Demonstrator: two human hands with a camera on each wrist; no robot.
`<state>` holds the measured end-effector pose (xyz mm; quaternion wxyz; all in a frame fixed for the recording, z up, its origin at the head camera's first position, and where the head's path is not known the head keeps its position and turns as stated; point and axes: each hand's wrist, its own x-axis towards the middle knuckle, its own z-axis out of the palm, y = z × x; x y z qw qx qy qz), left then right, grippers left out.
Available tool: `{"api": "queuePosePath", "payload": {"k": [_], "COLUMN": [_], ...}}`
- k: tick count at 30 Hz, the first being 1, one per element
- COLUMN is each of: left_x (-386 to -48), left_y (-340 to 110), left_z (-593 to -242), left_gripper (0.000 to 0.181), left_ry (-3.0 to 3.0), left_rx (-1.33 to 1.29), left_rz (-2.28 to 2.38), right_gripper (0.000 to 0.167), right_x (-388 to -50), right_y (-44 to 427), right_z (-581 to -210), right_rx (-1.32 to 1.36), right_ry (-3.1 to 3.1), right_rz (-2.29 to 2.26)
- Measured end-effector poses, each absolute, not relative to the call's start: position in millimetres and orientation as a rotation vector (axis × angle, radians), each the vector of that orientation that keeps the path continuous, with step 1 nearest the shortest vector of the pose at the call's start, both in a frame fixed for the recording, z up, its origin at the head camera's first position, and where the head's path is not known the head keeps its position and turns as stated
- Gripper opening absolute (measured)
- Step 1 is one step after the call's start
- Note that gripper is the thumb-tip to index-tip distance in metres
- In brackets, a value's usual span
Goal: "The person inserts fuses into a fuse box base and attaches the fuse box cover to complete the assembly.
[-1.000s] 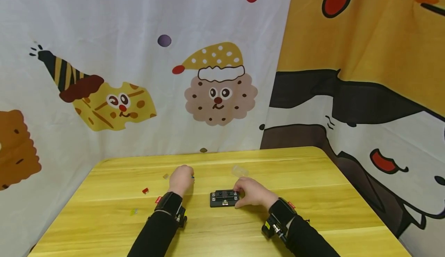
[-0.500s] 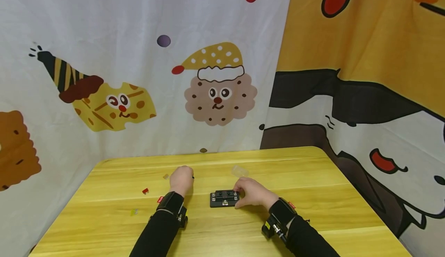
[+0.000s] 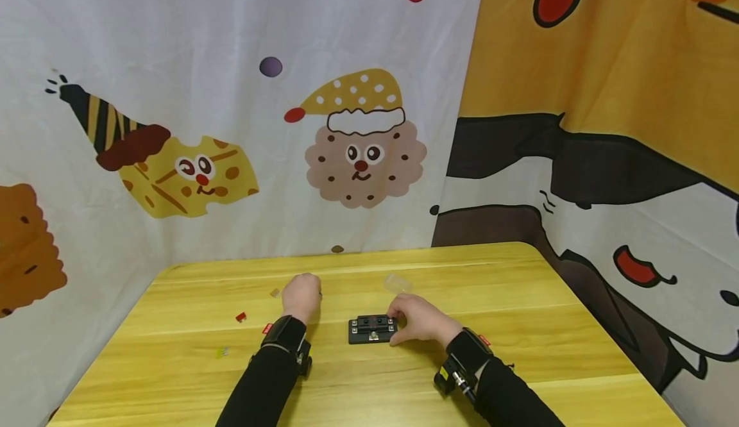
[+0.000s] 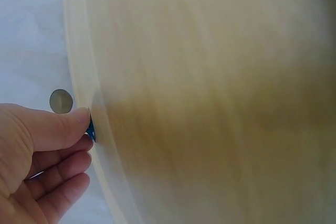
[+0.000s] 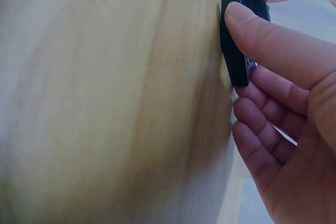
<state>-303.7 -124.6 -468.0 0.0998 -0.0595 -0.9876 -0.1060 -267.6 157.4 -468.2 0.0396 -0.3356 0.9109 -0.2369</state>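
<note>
A black rectangular block with metal terminals [image 3: 365,330] lies flat on the table in the head view. My right hand [image 3: 424,319] grips its right end, and the right wrist view has the thumb on one face of the block [image 5: 234,51] with fingers behind it. To the left of the block, my left hand [image 3: 303,297] is low over the table. Between its thumb and fingertips, a small blue piece [image 4: 91,129] is pinched in the left wrist view; most of that piece is hidden by the fingers.
On the wooden table [image 3: 491,286], a small red piece [image 3: 240,317], a yellowish clear piece [image 3: 222,352] and a tan piece [image 3: 274,292] lie left of my left hand. A clear plastic item [image 3: 398,283] lies behind the block. A printed curtain [image 3: 219,93] hangs beyond the table.
The blue piece at my left fingertips has turned or slipped mostly out of sight in the head view. My left forearm has shifted slightly right; my right hand stays on the block.
</note>
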Motion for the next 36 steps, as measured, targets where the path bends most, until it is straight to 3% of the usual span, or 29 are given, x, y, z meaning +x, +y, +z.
{"api": "queuePosePath", "payload": {"k": [36], "left_x": [-305], "left_y": [-116], "left_z": [-462], "left_gripper": [0.026], "left_ry": [-2.899], "left_rx": [-0.228], "left_rz": [-0.059], "right_gripper": [0.044], "right_x": [-270], "right_y": [157], "right_z": [-471], "right_rx": [-1.004], "right_ry": [2.785], "right_rz": [-0.731]}}
